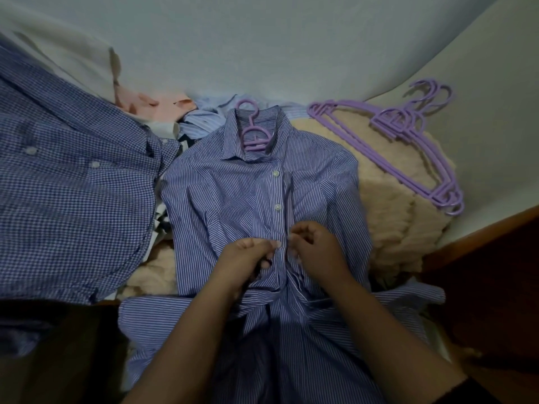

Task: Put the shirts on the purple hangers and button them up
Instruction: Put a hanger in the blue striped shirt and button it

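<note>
While both hands (248,255) (316,246) pinch its placket, striped shirt (233,193) holds hanger (253,132).

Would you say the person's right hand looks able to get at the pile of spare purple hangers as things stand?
Probably yes. The spare purple hangers lie uncovered on the beige blanket, up and right of the right hand. But that hand is pinching the striped shirt placket and would have to let go first.

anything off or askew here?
Nothing damaged or spilled. The striped shirt lies flat on its hanger, two buttons done, both hands pinching the placket lower down. Only untidy bits: a crumpled clothes heap behind, and spare hangers stacked loosely on the beige blanket.
</note>
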